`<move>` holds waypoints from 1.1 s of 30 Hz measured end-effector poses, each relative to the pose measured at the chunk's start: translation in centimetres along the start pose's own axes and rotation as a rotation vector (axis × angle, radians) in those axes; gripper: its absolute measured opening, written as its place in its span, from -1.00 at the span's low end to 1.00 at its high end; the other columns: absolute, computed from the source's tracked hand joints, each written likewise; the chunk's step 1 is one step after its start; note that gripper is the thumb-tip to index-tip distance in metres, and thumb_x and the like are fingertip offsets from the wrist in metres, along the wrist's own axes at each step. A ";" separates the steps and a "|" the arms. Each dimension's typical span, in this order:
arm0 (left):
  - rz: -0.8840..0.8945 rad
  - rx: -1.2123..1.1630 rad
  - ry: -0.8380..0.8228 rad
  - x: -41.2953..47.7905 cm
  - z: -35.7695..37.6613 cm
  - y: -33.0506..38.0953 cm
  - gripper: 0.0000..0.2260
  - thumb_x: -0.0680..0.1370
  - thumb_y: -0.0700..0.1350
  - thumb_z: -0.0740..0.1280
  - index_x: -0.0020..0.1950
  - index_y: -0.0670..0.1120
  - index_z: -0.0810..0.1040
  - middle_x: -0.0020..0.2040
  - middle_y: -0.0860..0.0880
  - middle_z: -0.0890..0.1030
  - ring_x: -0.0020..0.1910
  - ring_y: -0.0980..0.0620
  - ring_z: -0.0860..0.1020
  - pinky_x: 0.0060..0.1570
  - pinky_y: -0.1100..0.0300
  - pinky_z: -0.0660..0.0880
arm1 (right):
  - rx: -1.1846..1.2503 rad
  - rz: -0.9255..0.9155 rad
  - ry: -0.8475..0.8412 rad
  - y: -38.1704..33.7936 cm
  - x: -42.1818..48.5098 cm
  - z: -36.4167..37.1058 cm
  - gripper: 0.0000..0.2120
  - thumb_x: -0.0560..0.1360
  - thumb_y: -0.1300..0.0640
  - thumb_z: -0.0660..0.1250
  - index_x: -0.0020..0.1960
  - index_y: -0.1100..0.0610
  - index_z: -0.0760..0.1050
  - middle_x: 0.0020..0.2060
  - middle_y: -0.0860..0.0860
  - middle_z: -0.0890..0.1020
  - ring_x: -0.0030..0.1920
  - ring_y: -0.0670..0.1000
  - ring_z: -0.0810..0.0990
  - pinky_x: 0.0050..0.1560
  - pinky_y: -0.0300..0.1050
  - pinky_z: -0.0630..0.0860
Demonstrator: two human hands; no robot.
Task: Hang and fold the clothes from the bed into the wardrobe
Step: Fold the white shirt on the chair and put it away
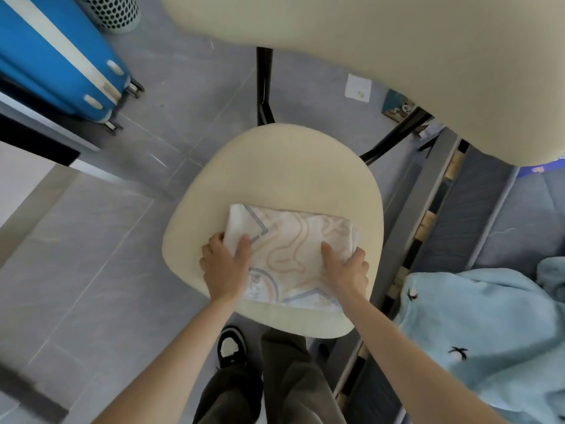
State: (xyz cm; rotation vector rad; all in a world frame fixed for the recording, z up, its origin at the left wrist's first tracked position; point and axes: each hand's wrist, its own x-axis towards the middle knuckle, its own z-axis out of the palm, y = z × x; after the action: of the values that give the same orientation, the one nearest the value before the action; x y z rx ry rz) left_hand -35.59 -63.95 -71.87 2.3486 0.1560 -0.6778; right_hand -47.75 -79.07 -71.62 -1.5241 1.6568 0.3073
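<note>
White cotton printed with wavy orange lines and blue-grey outlines makes up the folded garment [293,252], which lies flat on the near half of the round cream padded chair seat [275,166]. The left hand [224,267] grips its left edge, thumb on top and fingers [212,244] curled round the side. The right hand [347,269] holds the right edge the same way, fingers [362,257] wrapped over the bulging fold.

The biggest risk, as I judge it, is that the stack is held only at its two ends. On lifting, the middle may sag and the layers slide open, undoing the fold before it reaches the wardrobe, which is out of view. The right end looks thicker and looser, so an uneven pull could let that side unroll. A smaller risk is that the near edge sits close to the seat's front rim, so a drag toward the body could drop it to the floor.

Grey stone-look floor tiles [101,270] surround the chair. Its curved cream backrest [397,56] fills the top of the view. To the right runs a grey metal bed frame [434,191] with wooden slats showing, and a pale blue fleece with small black bird shapes [483,332] is heaped at its near end. At the upper left a blue hard-shell suitcase [52,56] stands near a perforated grey bin [113,10].
</note>
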 end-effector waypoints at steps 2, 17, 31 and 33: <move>0.057 -0.044 -0.036 -0.3 0.5 -0.1 -0.61 0.55 0.19 0.26 0.13 -0.11 0.41 -0.02 0.00 0.55 -0.05 -0.06 0.56 -0.14 0.06 0.48 | -0.024 -0.057 0.022 0.3 0.1 0.3 -0.28 0.48 -0.34 0.22 0.42 0.12 0.17 0.26 0.13 0.39 0.12 0.19 0.44 0.12 0.09 0.40; -0.116 -0.405 -0.169 -1.3 -5.4 0.1 -0.63 0.60 0.19 0.17 0.21 -0.04 0.49 0.10 0.02 0.59 0.11 -0.01 0.55 0.19 0.01 0.47 | 0.100 -0.355 -0.072 -2.1 -4.3 -2.7 -0.70 0.51 -0.27 0.24 0.02 -0.06 0.37 -0.22 -0.09 0.56 -0.23 -0.13 0.54 -0.39 -0.27 0.36; -0.150 -0.649 0.180 -12.2 -24.4 -2.0 -0.77 0.61 0.15 0.19 0.16 0.07 0.47 -0.05 0.20 0.56 -0.04 0.15 0.54 -0.02 0.22 0.44 | 0.049 -0.794 -0.366 -10.8 -22.1 -4.0 -0.79 0.56 -0.11 0.28 -0.06 0.03 0.42 -0.22 -0.03 0.59 -0.28 -0.22 0.55 -0.37 -0.44 0.41; -0.167 -0.685 0.247 -13.9 -27.5 -3.1 -0.74 0.60 0.16 0.18 0.20 0.07 0.46 -0.03 0.20 0.56 -0.07 0.17 0.53 -0.03 0.23 0.41 | 0.022 -0.844 -0.418 -12.1 -25.0 -2.8 -0.79 0.56 -0.10 0.29 -0.07 0.03 0.42 -0.24 -0.05 0.58 -0.30 -0.23 0.55 -0.35 -0.41 0.42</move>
State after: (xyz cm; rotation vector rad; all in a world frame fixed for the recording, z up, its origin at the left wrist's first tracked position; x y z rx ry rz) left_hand -36.55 -42.89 -49.16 1.7527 0.5993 -0.3292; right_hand -40.33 -66.19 -47.97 -1.8391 0.6081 0.1255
